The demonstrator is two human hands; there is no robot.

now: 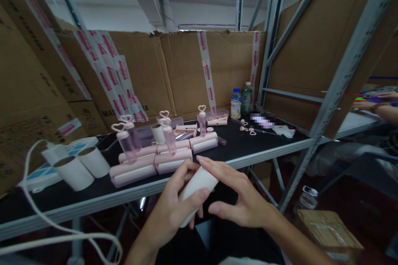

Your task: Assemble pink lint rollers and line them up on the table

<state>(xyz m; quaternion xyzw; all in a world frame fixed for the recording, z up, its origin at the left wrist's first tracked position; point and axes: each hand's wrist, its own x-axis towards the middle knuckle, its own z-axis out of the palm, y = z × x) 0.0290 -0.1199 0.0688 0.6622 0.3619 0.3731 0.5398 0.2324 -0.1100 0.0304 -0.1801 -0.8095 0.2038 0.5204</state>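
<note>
A white roll [199, 183] is tilted in front of the table edge, with my left hand [174, 198] wrapped round it. My right hand [239, 194] has its fingers apart; its fingertips touch the upper end of the roll, and the thumb stands away from it. Just beyond my hands, several pink roller holders with white rolls [174, 165] lie in rows on the black tabletop. Clear pink tubes with heart-shaped tops [169, 140] stand upright on them.
Two thick white rolls [74, 173] stand at left by a white cable [27, 182]. Pink frame parts [217, 121] lie toward the back. A blue-capped bottle [236, 103] and a green bottle [247, 99] are back right. Metal posts [336, 78] rise at right; another person's arm [385, 107] shows beyond.
</note>
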